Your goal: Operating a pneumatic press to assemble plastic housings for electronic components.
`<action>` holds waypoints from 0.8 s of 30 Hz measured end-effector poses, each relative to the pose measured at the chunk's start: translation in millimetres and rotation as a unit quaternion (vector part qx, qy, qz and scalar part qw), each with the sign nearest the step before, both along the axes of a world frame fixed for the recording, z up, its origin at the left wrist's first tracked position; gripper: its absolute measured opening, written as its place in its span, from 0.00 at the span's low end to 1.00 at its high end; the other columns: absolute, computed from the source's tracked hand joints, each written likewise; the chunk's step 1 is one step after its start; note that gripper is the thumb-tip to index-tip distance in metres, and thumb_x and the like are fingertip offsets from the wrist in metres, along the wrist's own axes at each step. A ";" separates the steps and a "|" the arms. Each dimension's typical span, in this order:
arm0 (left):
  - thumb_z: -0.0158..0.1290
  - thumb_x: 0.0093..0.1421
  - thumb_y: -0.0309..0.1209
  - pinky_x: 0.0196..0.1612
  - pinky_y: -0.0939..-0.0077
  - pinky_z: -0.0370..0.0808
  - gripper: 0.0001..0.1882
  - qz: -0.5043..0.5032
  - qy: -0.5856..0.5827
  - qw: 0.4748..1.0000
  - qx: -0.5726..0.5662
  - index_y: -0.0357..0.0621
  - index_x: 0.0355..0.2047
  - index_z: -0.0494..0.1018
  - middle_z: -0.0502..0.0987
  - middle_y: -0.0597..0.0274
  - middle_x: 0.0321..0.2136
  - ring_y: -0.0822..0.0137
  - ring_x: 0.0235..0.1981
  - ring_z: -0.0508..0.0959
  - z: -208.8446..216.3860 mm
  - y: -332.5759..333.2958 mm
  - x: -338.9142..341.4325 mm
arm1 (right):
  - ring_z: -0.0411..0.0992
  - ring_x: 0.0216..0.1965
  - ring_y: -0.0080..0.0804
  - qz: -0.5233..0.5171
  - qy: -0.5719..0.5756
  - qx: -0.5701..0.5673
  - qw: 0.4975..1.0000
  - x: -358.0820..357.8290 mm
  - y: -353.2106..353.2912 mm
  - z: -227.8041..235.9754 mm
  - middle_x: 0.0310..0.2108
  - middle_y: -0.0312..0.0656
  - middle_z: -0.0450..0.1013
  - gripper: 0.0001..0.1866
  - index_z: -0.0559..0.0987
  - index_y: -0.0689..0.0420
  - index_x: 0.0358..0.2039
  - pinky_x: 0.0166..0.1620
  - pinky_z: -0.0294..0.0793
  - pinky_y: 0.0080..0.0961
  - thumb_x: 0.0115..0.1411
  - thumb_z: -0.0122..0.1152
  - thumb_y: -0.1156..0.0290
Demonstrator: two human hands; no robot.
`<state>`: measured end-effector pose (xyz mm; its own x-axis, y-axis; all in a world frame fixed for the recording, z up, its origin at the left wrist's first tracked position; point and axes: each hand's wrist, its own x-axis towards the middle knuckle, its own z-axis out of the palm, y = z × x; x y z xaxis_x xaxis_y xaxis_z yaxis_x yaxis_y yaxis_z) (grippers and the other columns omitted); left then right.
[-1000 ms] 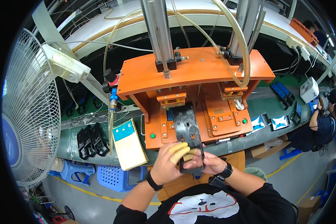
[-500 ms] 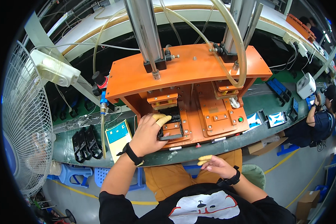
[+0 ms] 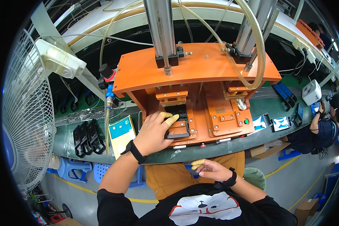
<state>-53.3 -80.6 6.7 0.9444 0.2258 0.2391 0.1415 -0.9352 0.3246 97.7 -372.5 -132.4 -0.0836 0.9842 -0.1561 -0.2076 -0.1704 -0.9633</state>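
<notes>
My left hand (image 3: pixel 154 132) grips the left side of a black plastic frame (image 3: pixel 181 130), which sits in the left station of an orange press (image 3: pixel 194 62). Yellow cots cover some of its fingertips; the thumb lies at the frame's near edge. Above the far part of the frame hangs an orange pressing block (image 3: pixel 171 94). My right hand (image 3: pixel 214 170) hovers over my lap, away from the press, holding nothing. Its fingers are loosely bent and apart, two with yellow cots. The right station (image 3: pixel 226 118) of the press holds a bare orange fixture.
Several black frames (image 3: pixel 87 138) stand on the green bench at left, beside a yellow sheet with a blue panel (image 3: pixel 121 130). A large fan (image 3: pixel 28 113) is at far left. Flat shiny parts (image 3: pixel 280 123) lie to the right. Another person (image 3: pixel 326 120) sits at far right.
The view has shifted slightly, so the press sits further right in it. My left hand stays on the black frame; my right hand has turned a little and remains over my lap.
</notes>
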 end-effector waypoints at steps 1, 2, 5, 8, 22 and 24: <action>0.68 0.52 0.34 0.64 0.51 0.68 0.38 0.008 0.011 1.000 -0.004 0.43 0.64 0.72 0.73 0.48 0.56 0.42 0.60 0.71 -0.9 -0.9 -0.6 | 0.74 0.51 0.23 -0.002 0.002 -0.002 1.000 -0.7 0.1 0.2 0.58 0.40 0.75 0.26 0.70 0.61 0.68 0.57 0.75 0.24 0.72 0.64 0.72; 0.69 0.52 0.35 0.66 0.51 0.67 0.40 0.007 -0.010 1.000 -0.013 0.43 0.65 0.70 0.72 0.47 0.58 0.42 0.62 0.70 -2.5 -2.6 -1.8 | 0.74 0.51 0.23 -0.002 -0.001 -0.003 1.000 -1.3 -0.1 0.1 0.58 0.39 0.75 0.26 0.71 0.61 0.68 0.57 0.75 0.24 0.72 0.64 0.72; 0.71 0.52 0.38 0.69 0.51 0.64 0.44 0.028 -0.059 0.997 -0.039 0.43 0.68 0.67 0.69 0.45 0.62 0.40 0.66 0.66 -11.5 -8.8 -12.7 | 0.74 0.51 0.22 -0.018 0.028 -0.014 0.999 -1.8 -4.1 -1.3 0.57 0.39 0.75 0.26 0.71 0.61 0.67 0.57 0.75 0.24 0.72 0.64 0.72; 0.72 0.52 0.38 0.72 0.52 0.62 0.46 0.066 -0.103 0.990 -0.071 0.41 0.69 0.65 0.68 0.44 0.65 0.41 0.69 0.65 -25.6 -9.8 -37.8 | 0.74 0.51 0.22 -0.037 0.031 -0.026 0.998 1.2 -10.3 -4.9 0.57 0.39 0.75 0.25 0.71 0.61 0.67 0.57 0.75 0.24 0.72 0.63 0.73; 0.70 0.53 0.41 0.70 0.48 0.63 0.45 0.155 -0.112 0.980 -0.051 0.36 0.68 0.66 0.71 0.42 0.62 0.42 0.68 0.67 -78.8 -24.4 -95.1 | 0.74 0.49 0.21 -0.004 -0.034 -0.066 0.997 -9.4 16.0 -2.3 0.54 0.37 0.76 0.21 0.73 0.59 0.64 0.55 0.75 0.22 0.73 0.61 0.71; 0.70 0.55 0.40 0.71 0.48 0.62 0.48 0.179 -0.129 0.970 -0.105 0.34 0.70 0.61 0.67 0.39 0.65 0.38 0.68 0.65 -86.4 -26.4 -105.6 | 0.74 0.48 0.21 0.003 -0.053 -0.059 0.997 -13.2 19.6 0.5 0.53 0.36 0.76 0.21 0.74 0.59 0.63 0.54 0.75 0.22 0.72 0.62 0.71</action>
